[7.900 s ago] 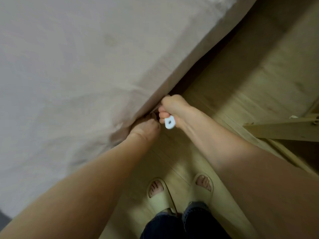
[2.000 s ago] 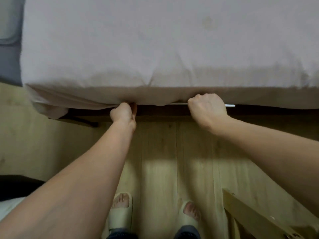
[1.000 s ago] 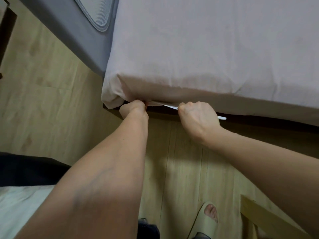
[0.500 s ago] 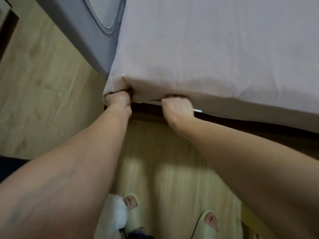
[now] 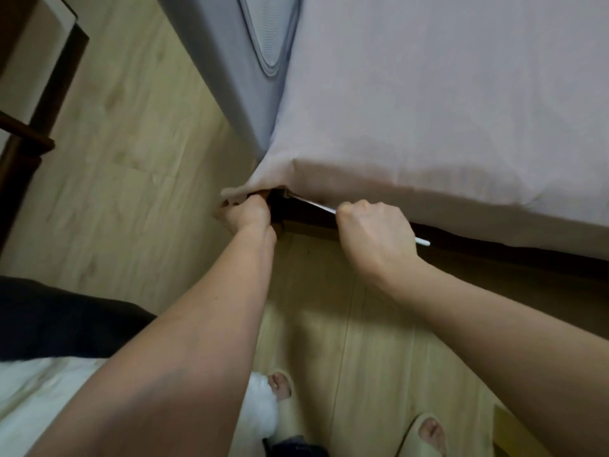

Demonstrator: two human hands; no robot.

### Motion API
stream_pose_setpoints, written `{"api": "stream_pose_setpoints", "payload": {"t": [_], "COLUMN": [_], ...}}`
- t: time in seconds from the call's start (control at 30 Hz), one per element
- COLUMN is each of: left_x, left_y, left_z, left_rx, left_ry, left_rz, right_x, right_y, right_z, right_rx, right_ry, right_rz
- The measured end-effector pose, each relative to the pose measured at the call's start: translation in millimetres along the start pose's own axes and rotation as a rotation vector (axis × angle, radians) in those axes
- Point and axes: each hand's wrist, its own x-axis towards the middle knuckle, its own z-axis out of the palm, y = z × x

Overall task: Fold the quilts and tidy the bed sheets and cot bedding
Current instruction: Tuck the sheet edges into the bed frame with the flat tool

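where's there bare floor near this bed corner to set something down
The pale wood floor left of the pink bed sheet corner is bare, bordered by the grey padded bed side and the dark wooden furniture. It is crowded at the corner, where the left hand and right hand work.
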Motion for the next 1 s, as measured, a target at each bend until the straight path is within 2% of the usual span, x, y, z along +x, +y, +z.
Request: {"api": "stream_pose_setpoints", "payload": {"t": [0.07, 0.13, 0.17, 0.23, 0.4, 0.57, 0.7, 0.8, 0.93, 1.0], "left_x": [0, 3, 7, 18, 26, 18, 21, 22, 6, 2], "left_y": [-1, 4, 9, 17, 22, 10, 16, 18, 7, 3], "left_z": [-3, -7, -8, -7, 0, -5, -16, -19, -21, -24], "left_rx": [0.113, 0.439, 0.601, 0.778, 0.779, 0.847, 0.826, 0.852, 0.873, 0.837], "left_ry": [-0.011, -0.114, -0.134, -0.141, -0.102, -0.082, -0.080, -0.138, -0.323, -0.338], "left_rz": [0.180, 0.341, 0.384, 0.431, 0.439, 0.519, 0.529, 0.562, 0.610, 0.608], "right_x": [12, 19, 19, 17, 15, 57, 45, 52, 66, 58], "right_y": [-6, -9, -11, -11, -20, -43, -40, -37, -37, -32], "right_z": [0, 1, 1, 2, 9, 15, 23, 35, 39, 28], "right_rx": [0.016, 0.006, -0.001, -0.028, -0.035, -0.054, -0.111, -0.085, -0.009, -0.010], "right_ry": [0.019, 0.038, 0.044, 0.056, 0.034, -0.010, -0.024, -0.003, -0.009, -0.017], "right_rz": [0.004, -0.004, -0.009, -0.012, -0.009, 0.056, 0.002, 0.019, 0.052, 0.040]}}
